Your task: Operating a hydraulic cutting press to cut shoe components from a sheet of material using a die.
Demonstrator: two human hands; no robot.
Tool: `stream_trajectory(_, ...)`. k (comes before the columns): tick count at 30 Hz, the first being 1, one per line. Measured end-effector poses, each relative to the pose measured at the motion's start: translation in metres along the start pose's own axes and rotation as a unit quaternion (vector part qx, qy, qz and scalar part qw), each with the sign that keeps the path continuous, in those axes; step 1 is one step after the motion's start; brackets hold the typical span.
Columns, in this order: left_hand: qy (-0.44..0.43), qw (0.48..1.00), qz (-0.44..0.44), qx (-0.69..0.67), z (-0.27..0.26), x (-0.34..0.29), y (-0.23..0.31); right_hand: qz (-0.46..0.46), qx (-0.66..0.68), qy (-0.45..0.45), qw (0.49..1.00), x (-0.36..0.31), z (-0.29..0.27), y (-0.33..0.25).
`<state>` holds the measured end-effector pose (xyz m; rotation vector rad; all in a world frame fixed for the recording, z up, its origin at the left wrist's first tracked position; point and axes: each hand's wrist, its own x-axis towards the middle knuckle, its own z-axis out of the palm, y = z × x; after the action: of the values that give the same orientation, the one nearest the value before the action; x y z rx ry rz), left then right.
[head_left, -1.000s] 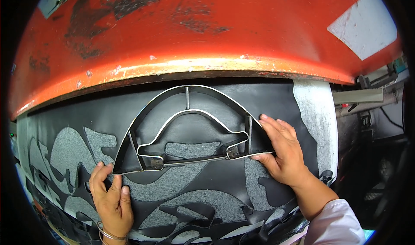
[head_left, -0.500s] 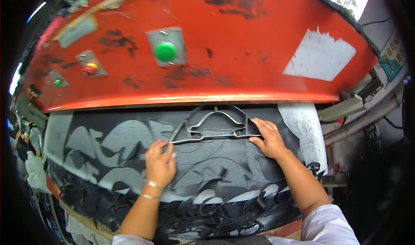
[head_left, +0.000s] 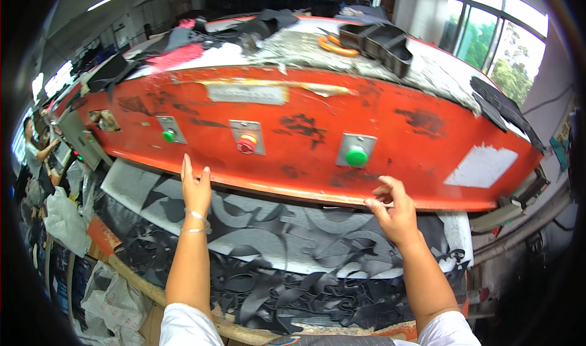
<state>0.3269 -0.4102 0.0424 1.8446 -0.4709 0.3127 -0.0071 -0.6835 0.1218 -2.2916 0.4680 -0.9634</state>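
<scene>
My left hand is raised before the orange machine beam, fingers stretched up and apart, holding nothing. It is below the gap between a green push button and a red stop button, touching neither. My right hand hovers at the beam's lower edge with fingers loosely bent and apart, nothing visible in it. The nearest button to it is another green push button, up and to its left. Beneath the beam lies black sheet material with curved cut-outs on a pale board. The metal cutting die is out of sight.
Dark scraps heap along the near edge. Black metal dies and orange-handled scissors lie atop the beam. Plastic bags hang at the left, where another person stands farther off. A wooden rail runs in front.
Both hands have let go of the metal cutting die and lifted off the sheet, spreading apart. My view has tilted up and left, showing the beam's top; the die is no longer visible.
</scene>
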Motion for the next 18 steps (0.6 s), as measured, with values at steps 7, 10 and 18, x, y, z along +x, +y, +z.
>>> stream_trajectory(7,0.057,0.991,0.085,0.082,0.0,0.065,0.001,0.014,-0.024,0.057,0.998,0.068,0.031,-0.011)
stream_trajectory(10,-0.062,0.997,0.033,0.019,-0.055,0.068,0.017,0.061,-0.018,0.04,0.997,0.075,0.029,-0.025)
stream_trajectory(18,-0.284,0.954,-0.079,-0.061,-0.081,-0.196,0.065,0.022,-0.044,-0.308,0.95,-0.112,0.012,-0.006)
